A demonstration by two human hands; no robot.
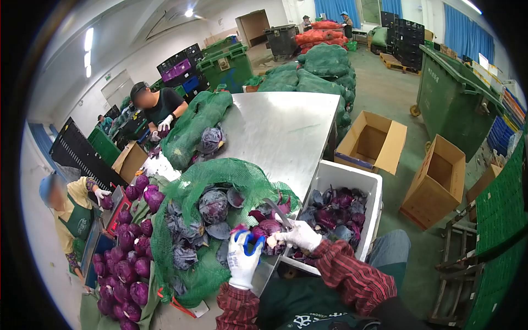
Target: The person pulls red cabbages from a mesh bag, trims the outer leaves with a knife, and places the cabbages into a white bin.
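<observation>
My left hand (243,259), in a white glove with blue edging, is closed against the near left side of a red cabbage (268,227). My right hand (300,235), in a white glove, grips a knife (279,213) whose blade points up and away over the cabbage. Loose purple leaves lie around that cabbage. To the left, an opened green mesh sack (220,175) holds several cabbages with dull outer leaves (213,206). Right beside my right hand, a white foam box (375,206) contains purple leaves (338,212).
Peeled cabbages (124,269) are heaped at the left. The metal table (280,124) carries another mesh sack (201,118). Two co-workers stand across and left. Cardboard boxes (434,181) and a green wheeled bin (456,99) stand on the floor at the right.
</observation>
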